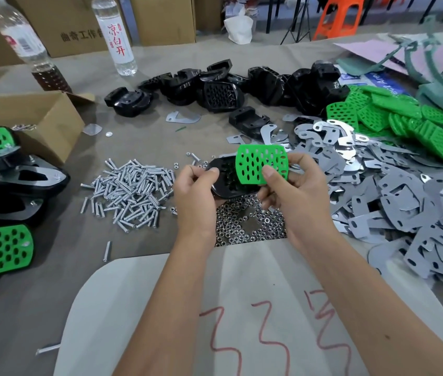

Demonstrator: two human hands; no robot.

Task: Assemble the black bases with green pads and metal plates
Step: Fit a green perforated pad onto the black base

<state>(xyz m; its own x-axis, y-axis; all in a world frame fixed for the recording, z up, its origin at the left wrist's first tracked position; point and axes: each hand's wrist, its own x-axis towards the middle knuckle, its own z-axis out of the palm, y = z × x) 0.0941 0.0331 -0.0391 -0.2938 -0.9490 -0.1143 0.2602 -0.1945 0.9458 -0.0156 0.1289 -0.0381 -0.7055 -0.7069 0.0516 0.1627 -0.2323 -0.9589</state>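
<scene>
Clear bottle (114,36): red vertical label "凉白开". Cardboard box (79,23): black print "曲奇工作台", end hidden. White sheet (242,308): red scrawl, unreadable.

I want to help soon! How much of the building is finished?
Some finished pieces lie stacked on the left. The left hand holds a black base while the right hand holds a green pad over it, not yet seated. Many bases, pads and metal plates remain.
</scene>
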